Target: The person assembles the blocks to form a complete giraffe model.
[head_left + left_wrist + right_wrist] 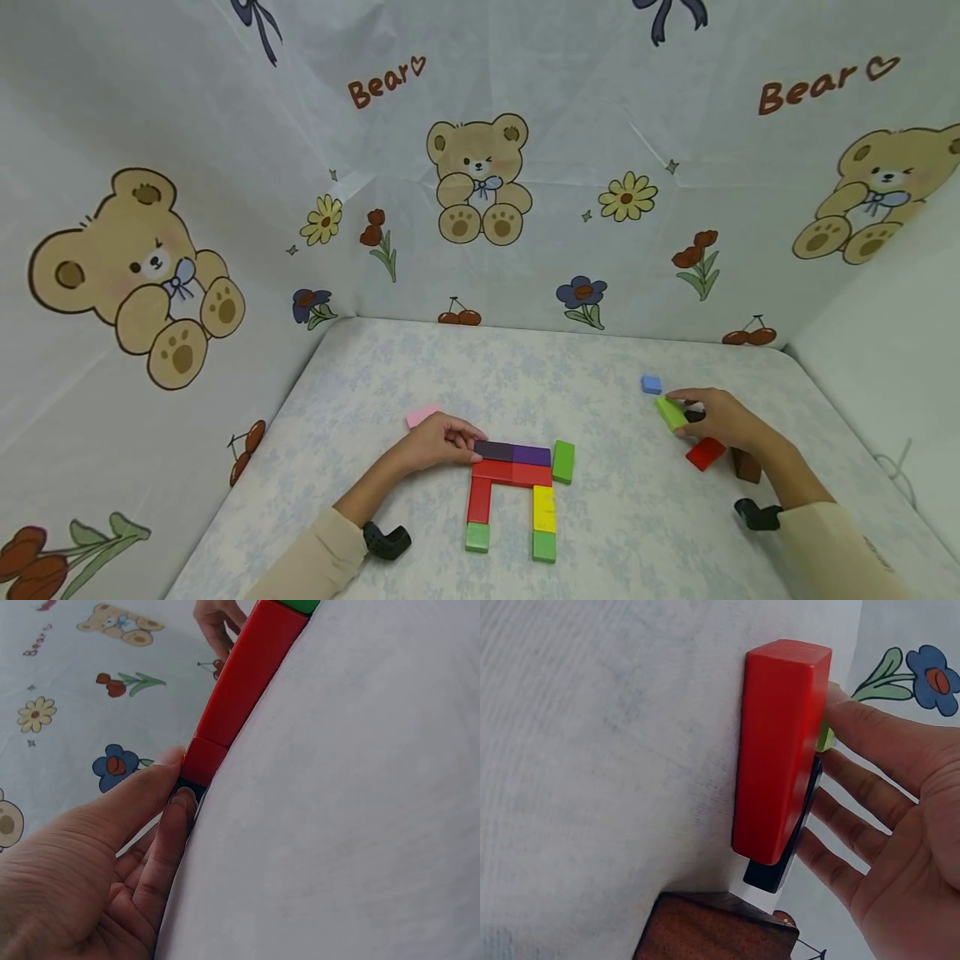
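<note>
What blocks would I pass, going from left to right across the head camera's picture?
Pink block, dark block, adjoining purple block, green block just right of that, small blue block, lime block, loose red block, brown block. Overlapping ones are left out.

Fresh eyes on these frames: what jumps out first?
The multicoloured block arch in the middle of the table, with the left hand pinching the dark block at its far-left corner. Next, the right hand gripping a lime block on the right. Then the large printed bear on the cloth, picture left.
</note>
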`<state>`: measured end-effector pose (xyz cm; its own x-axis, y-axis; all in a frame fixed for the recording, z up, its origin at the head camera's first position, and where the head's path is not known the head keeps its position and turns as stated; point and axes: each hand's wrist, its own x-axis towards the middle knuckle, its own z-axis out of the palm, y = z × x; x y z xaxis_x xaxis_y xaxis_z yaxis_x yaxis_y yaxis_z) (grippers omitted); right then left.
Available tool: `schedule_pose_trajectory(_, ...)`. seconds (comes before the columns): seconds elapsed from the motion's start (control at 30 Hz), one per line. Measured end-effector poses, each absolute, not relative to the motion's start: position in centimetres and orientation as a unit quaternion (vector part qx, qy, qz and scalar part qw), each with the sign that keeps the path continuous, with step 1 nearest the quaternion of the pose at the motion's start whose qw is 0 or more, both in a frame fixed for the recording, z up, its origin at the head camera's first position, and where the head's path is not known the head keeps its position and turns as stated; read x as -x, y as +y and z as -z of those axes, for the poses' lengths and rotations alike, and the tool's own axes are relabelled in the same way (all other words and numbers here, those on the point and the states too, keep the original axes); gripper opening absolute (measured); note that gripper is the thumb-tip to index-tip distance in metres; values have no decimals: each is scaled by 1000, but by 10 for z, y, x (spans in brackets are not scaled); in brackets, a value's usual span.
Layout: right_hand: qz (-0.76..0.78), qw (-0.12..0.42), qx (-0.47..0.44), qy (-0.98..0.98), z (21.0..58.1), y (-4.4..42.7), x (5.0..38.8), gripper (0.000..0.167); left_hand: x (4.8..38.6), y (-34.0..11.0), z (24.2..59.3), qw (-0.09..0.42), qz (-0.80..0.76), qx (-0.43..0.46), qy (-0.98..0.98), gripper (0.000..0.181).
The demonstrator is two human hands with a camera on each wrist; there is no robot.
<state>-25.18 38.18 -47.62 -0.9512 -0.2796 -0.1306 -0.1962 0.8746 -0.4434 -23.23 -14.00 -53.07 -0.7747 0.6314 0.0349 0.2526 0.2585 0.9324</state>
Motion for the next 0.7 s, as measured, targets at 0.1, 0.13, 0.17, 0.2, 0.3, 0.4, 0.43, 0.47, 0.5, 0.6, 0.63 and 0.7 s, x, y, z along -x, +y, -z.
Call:
schedule_pose_trajectory(0.1, 224, 104, 117, 962, 479, 381, 255, 68, 233, -140, 531, 176, -540, -287, 772, 28)
schedule_pose_trajectory(0.13, 226, 105, 117, 961, 479, 381, 255, 69, 233, -140, 532, 175, -539, -288, 772, 27)
schedule_pose_trajectory(0.17, 230, 106, 118, 960, 479, 380, 256, 69, 233, -140, 532, 174, -540, -289, 771, 28)
schedule_pose_trajectory(0.2, 232, 108, 119, 959, 478, 380, 257, 70, 233, -140, 532, 173, -541, -290, 770, 28)
schedule_pose_trajectory(0.3, 240, 112, 129, 956, 478, 380, 260, 70, 233, -140, 532, 171, -542, -291, 769, 29)
schedule_pose_trajectory(0.4, 246, 117, 138, 952, 477, 380, 262, 69, 232, -140, 531, 171, -542, -291, 770, 29)
schedule_pose_trajectory(0.43, 245, 116, 142, 952, 477, 380, 262, 68, 232, -140, 532, 171, -541, -290, 771, 29)
schedule_pose_trajectory(0.47, 242, 116, 145, 952, 476, 380, 262, 68, 232, -140, 532, 172, -540, -290, 771, 29)
schedule_pose_trajectory(0.5, 239, 114, 147, 953, 476, 379, 262, 67, 232, -140, 531, 173, -540, -289, 772, 29)
schedule_pose_trajectory(0.6, 228, 112, 155, 955, 474, 378, 263, 65, 233, -140, 532, 174, -538, -286, 773, 29)
schedule_pose_trajectory(0.63, 225, 112, 154, 955, 474, 377, 262, 64, 233, -140, 532, 175, -538, -284, 774, 29)
schedule_pose_trajectory(0.7, 223, 111, 150, 957, 473, 377, 262, 63, 233, -140, 533, 177, -537, -284, 774, 28)
